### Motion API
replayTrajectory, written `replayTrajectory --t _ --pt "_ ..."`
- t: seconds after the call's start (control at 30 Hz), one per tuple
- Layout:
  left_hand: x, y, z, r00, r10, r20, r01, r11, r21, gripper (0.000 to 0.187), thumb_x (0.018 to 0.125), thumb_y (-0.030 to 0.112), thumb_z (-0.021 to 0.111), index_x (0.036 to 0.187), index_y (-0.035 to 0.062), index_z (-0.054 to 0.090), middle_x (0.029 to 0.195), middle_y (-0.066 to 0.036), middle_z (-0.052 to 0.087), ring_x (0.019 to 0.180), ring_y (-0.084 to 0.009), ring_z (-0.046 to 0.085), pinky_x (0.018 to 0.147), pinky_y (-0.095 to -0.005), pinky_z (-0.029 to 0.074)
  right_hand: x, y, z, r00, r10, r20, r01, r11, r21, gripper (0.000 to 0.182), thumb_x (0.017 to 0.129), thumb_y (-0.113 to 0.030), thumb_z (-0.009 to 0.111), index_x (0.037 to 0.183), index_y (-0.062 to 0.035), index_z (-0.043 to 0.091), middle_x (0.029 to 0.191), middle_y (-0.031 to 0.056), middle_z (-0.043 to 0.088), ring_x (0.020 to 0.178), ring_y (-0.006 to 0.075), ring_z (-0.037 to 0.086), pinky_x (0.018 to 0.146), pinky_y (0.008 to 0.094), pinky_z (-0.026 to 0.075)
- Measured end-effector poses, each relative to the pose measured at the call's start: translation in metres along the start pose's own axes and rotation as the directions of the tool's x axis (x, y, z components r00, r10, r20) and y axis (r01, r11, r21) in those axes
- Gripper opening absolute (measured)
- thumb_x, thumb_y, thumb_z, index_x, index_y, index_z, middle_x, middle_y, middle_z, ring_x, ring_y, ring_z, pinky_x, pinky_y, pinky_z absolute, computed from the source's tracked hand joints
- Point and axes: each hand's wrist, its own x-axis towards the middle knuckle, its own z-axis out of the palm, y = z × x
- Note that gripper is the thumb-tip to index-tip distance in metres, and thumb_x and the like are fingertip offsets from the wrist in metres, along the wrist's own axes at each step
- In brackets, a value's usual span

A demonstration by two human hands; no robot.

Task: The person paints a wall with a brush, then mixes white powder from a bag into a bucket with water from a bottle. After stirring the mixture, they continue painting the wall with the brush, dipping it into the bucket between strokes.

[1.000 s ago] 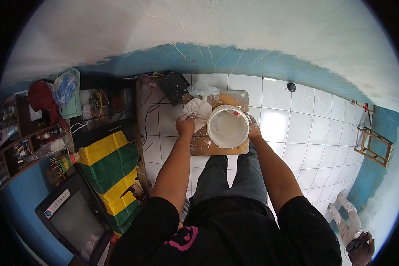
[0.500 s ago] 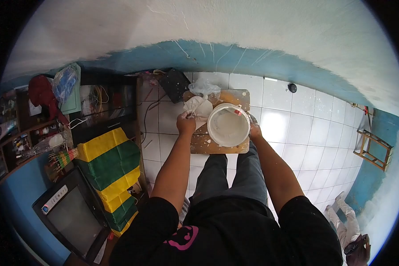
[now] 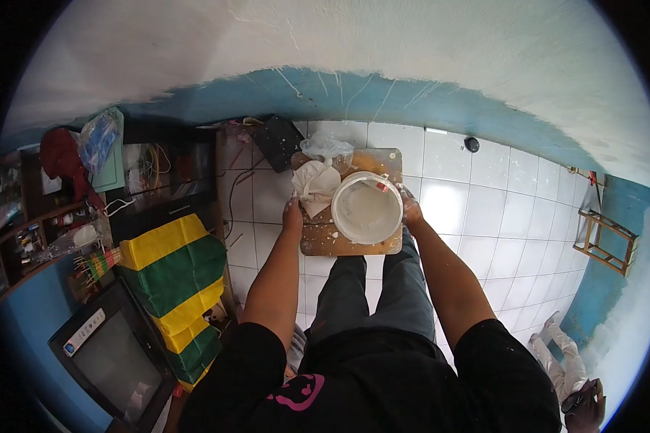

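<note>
A square wooden stool with rounded corners and paint splashes is in front of my legs; its legs are hidden. On its right half stands a white bucket of whitish paint, with a small red mark by the rim. At its left lies a crumpled whitish cloth or paper, with a clear plastic bag behind it. My left hand grips the stool's left edge beside the cloth. My right hand grips the right edge, close beside the bucket; its fingers are partly hidden.
Ahead is a wall, whitish above and blue below. At the left are a shelf unit, a television and a yellow-green cloth. A black bin-like object lies behind the stool. A small wooden frame stands far right on the tiles.
My left hand has left the crumpled cloth and moved down and outward to the stool's left edge. My right hand has shifted slightly along the right side. The view has moved slightly.
</note>
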Motion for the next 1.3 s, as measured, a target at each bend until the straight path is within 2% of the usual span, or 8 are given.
replayTrajectory --t 0.07,0.23,0.37,0.6,0.73,0.8,0.93,1.3 --pt "-0.002 0.001 0.004 0.995 -0.029 0.098 0.033 0.998 -0.048 0.055 0.086 0.045 0.041 0.121 0.0022 0.045 0.120 -0.015 0.049 0.110 -0.0279 0.047 0.091 -0.0358 0.036 0.004 0.017 0.005 0.970 -0.241 0.027 0.210 0.778 -0.593 0.058 0.083 -0.028 0.052 0.136 -0.0195 0.029 0.134 0.0188 0.034 0.121 0.0357 0.037 0.100 0.0377 0.031" --pt "0.019 -0.008 0.010 0.995 -0.082 0.053 0.082 0.997 0.002 0.059 0.084 0.050 0.040 0.126 0.0084 0.041 0.123 -0.012 0.047 0.108 -0.0265 0.050 0.088 -0.0405 0.042 0.020 0.040 0.013 0.966 -0.259 0.003 0.216 0.799 -0.561 0.068 0.078 -0.034 0.056 0.138 -0.0273 0.024 0.138 0.0184 0.029 0.126 0.0375 0.030 0.096 0.0512 0.030" --pt "0.027 -0.016 0.016 0.993 -0.107 -0.048 0.111 0.990 0.085 0.059 0.082 0.050 0.041 0.126 0.0092 0.040 0.124 -0.012 0.045 0.107 -0.0258 0.050 0.089 -0.0407 0.042 0.014 0.038 0.013 0.924 -0.373 0.086 0.323 0.638 -0.699 0.066 0.080 -0.032 0.054 0.138 -0.0279 0.022 0.138 0.0131 0.031 0.121 0.0370 0.036 0.092 0.0472 0.035" --pt "0.025 -0.017 0.024 0.992 -0.122 -0.038 0.127 0.978 0.164 0.062 0.081 0.050 0.044 0.127 0.0088 0.039 0.126 -0.013 0.043 0.111 -0.0264 0.047 0.092 -0.0410 0.038 -0.001 0.046 0.013 0.995 0.069 -0.071 -0.082 0.974 -0.212 0.067 0.079 -0.032 0.055 0.137 -0.0309 0.022 0.135 0.0126 0.036 0.114 0.0357 0.041 0.092 0.0437 0.037" --pt "-0.011 0.003 0.043 0.989 -0.124 -0.076 0.138 0.968 0.210 0.067 0.080 0.051 0.045 0.130 0.0076 0.037 0.129 -0.014 0.040 0.117 -0.0274 0.041 0.097 -0.0410 0.032 0.018 0.092 0.010 0.941 0.321 -0.107 -0.270 0.902 0.337 0.064 0.079 -0.032 0.055 0.136 -0.0340 0.025 0.135 0.0133 0.034 0.114 0.0350 0.040 0.095 0.0425 0.034" --pt "-0.022 0.006 0.048 0.991 -0.108 -0.077 0.123 0.967 0.223 0.075 0.076 0.056 0.048 0.131 0.0065 0.035 0.131 -0.016 0.038 0.121 -0.0314 0.036 0.099 -0.0427 0.029 0.014 0.097 0.010 0.945 0.292 -0.145 -0.207 0.882 0.424 0.056 0.083 -0.033 0.051 0.134 -0.0279 0.029 0.130 0.0121 0.039 0.111 0.0293 0.044 0.091 0.0395 0.038" --pt "-0.032 -0.001 0.054 0.998 -0.060 -0.031 0.065 0.969 0.238 0.082 0.072 0.059 0.051 0.132 0.0061 0.032 0.133 -0.018 0.036 0.123 -0.0337 0.033 0.100 -0.0436 0.028 -0.034 0.047 -0.005 0.972 0.008 -0.234 0.039 0.980 0.197 0.048 0.090 -0.031 0.044 0.132 -0.0109 0.034 0.119 0.0093 0.051 0.102 0.0171 0.054 0.080 0.0323 0.049" --pt "-0.120 0.005 0.132 0.999 0.031 0.019 -0.035 0.966 0.257 0.085 0.071 0.056 0.054 0.135 0.0056 0.028 0.135 -0.018 0.033 0.124 -0.0325 0.033 0.098 -0.0422 0.031 -0.121 0.035 -0.114 0.984 0.115 -0.139 0.008 0.742 0.671 0.058 0.084 -0.045 0.046 0.134 -0.0196 0.033 0.127 0.0152 0.042 0.114 0.0312 0.042 0.091 0.0396 0.039"
